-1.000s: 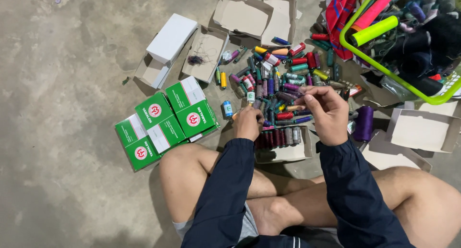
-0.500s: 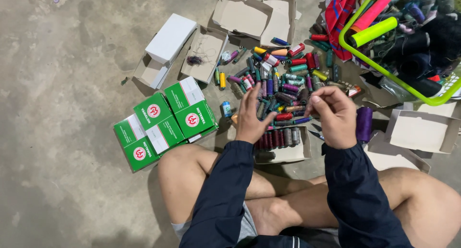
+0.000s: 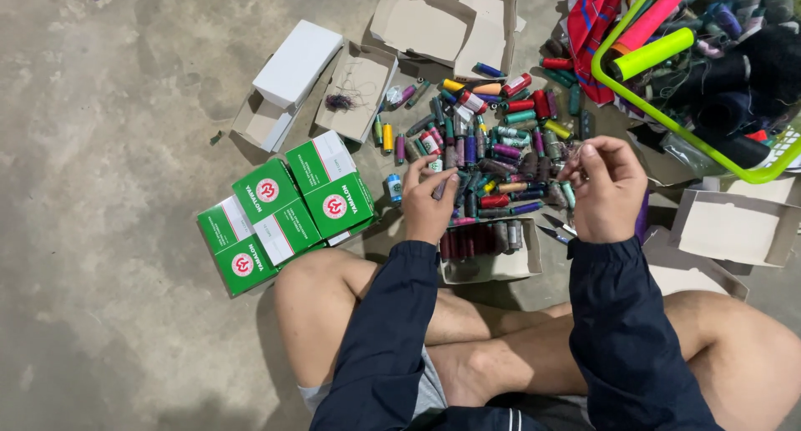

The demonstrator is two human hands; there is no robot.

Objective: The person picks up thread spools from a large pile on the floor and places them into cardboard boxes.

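I sit cross-legged on a concrete floor in front of a pile of small thread spools (image 3: 492, 160) in several colours. My left hand (image 3: 430, 201) is closed around a grey spool at the pile's near edge. My right hand (image 3: 605, 189) is raised over the pile's right side, thumb and fingertips pinched together, apparently on a thin thread end. Between my hands, against my shins, an open cardboard box (image 3: 492, 252) holds a row of dark red and grey spools. Small scissors (image 3: 553, 229) lie just right of that box.
Three green and white boxes (image 3: 284, 210) are stacked to the left. Open empty cardboard boxes (image 3: 425, 22) lie behind the pile, with more (image 3: 726, 226) at the right. A lime-green basket (image 3: 709, 135) of large dark yarn cones stands at the upper right.
Both hands have drifted apart: the left lowered onto the near edge of the pile and closed on a spool, while the right stayed raised, pinched.
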